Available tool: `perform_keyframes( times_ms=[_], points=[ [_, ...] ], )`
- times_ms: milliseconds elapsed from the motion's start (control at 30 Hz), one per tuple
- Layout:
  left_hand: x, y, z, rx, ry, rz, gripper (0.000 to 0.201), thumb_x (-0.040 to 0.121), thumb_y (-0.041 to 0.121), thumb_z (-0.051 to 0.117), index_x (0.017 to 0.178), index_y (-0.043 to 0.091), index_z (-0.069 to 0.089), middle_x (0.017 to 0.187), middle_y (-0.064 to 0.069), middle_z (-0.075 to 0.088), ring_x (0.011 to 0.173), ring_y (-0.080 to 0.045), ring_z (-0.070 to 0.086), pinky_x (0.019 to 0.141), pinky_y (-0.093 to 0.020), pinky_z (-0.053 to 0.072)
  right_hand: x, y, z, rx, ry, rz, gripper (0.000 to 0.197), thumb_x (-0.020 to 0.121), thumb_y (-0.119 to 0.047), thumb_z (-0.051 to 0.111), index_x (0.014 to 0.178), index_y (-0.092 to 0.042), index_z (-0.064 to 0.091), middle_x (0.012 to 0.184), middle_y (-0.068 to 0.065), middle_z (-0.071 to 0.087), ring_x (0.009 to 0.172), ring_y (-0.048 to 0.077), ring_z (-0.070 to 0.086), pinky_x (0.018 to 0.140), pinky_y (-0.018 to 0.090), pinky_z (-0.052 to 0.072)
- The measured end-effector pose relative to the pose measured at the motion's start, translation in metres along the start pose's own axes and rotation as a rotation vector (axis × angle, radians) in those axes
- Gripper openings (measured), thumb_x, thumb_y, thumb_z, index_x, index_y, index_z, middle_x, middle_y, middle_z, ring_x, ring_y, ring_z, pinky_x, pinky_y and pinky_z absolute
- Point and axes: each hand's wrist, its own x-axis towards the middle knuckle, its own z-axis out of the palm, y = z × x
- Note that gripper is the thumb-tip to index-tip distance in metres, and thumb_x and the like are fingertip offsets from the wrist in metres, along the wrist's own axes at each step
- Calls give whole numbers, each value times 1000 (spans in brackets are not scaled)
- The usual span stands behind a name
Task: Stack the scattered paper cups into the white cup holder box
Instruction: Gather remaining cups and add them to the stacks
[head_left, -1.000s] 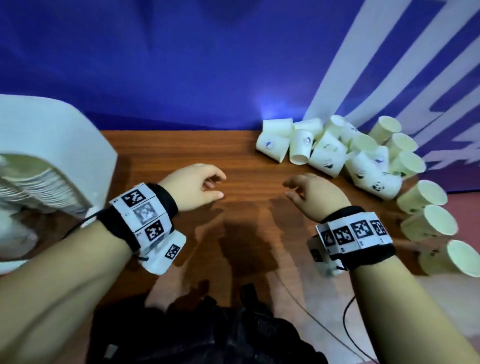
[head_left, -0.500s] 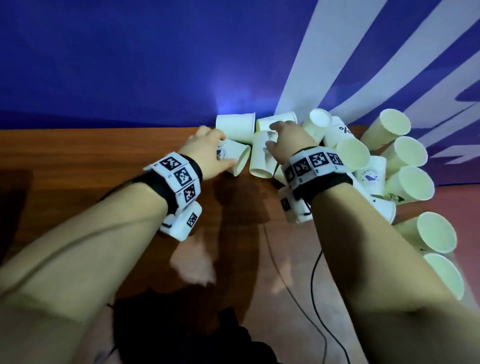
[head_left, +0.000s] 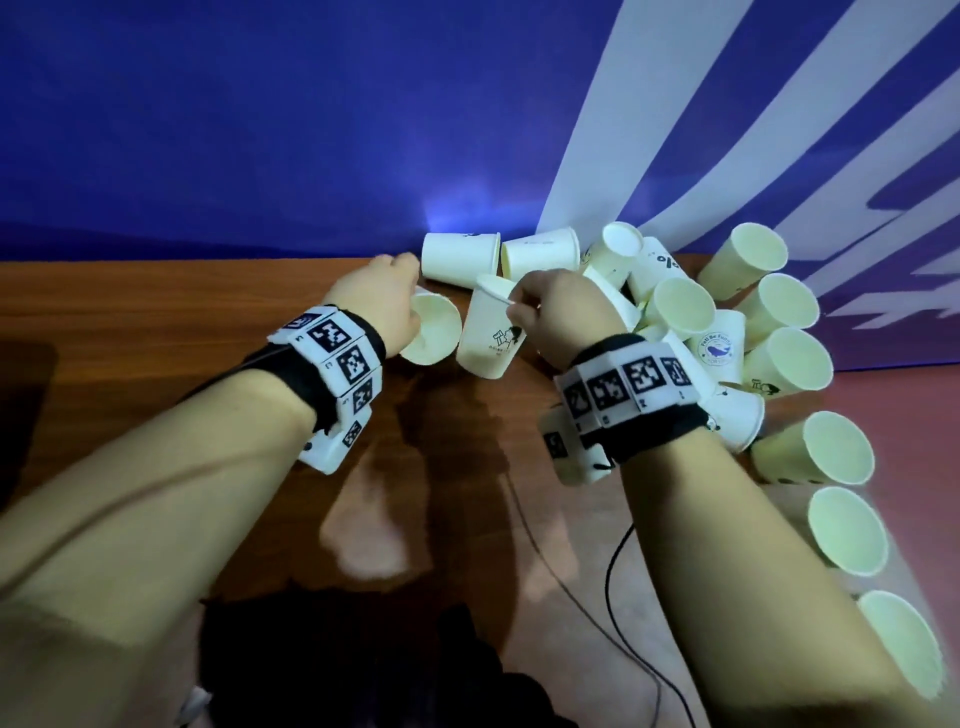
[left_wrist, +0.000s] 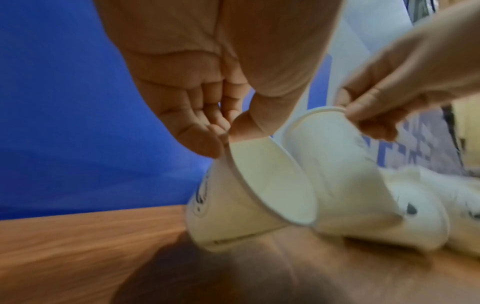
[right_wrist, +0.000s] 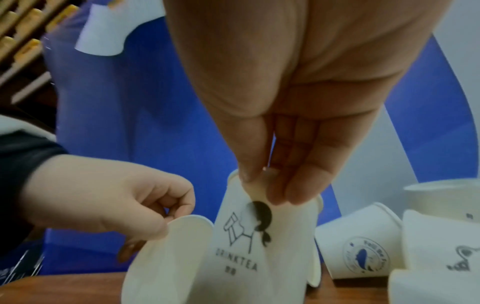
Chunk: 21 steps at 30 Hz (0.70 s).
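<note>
Several white paper cups (head_left: 675, 312) lie in a heap at the back right of the wooden table (head_left: 156, 312). My left hand (head_left: 413, 304) pinches the rim of one tilted cup (head_left: 434, 332), whose mouth faces me; the left wrist view shows the thumb inside that cup (left_wrist: 259, 195). My right hand (head_left: 511, 306) pinches the rim of a cup printed DRINKTEA (head_left: 488, 338), close beside the first. In the right wrist view that hand (right_wrist: 265, 185) holds the printed cup (right_wrist: 246, 236) nearly upright. The white cup holder box is out of view.
More cups (head_left: 841, 452) lie in a row along the right table edge. A blue wall with white stripes (head_left: 649, 130) stands right behind the heap. A black cable (head_left: 613, 571) crosses the near table, and dark clothing (head_left: 337, 665) fills the bottom.
Both hands reached forward to the heap and each took a cup by its rim. My view swung right, so the white box left the picture.
</note>
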Motion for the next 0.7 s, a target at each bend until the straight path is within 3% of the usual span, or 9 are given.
perform_keyframes(
  times_ms=[133,267,400,600,700],
  points=[
    [-44,-29,-27,-130,27,-28,14,80,15,53,92,16,45,98,-10,55,91,-32,53,71,-33,37,-48,-31,-5,-36,40,-110,21,90,-20,51,103,-7,62,109,14,61,102,30,55,82,33,41],
    [-103,-66,-52,-233,54,-21,8,81,15,51,86,15,45,74,-1,52,72,-26,51,60,-31,34,-92,-66,1,-11,119,-215,19,89,-19,54,102,-8,63,107,12,60,102,28,54,84,34,42],
    [-172,-122,-80,-361,73,-10,6,83,12,49,86,14,44,69,-3,57,56,-24,63,58,-31,44,-129,-120,12,3,189,-328,16,88,-19,57,97,-9,64,102,11,62,99,28,56,83,38,45],
    [-274,-233,-116,-510,124,-107,11,82,6,51,82,15,45,66,-5,54,45,-23,55,45,-28,47,-174,-232,50,37,241,-497,11,86,-17,60,91,-9,65,92,9,63,91,27,58,76,38,48],
    [-323,-302,-137,-495,161,-169,14,82,4,51,81,16,45,62,-4,55,37,-11,53,37,-22,44,-191,-297,80,104,230,-561,14,85,-22,58,90,-11,66,86,2,61,86,21,57,73,32,45]
  ],
)
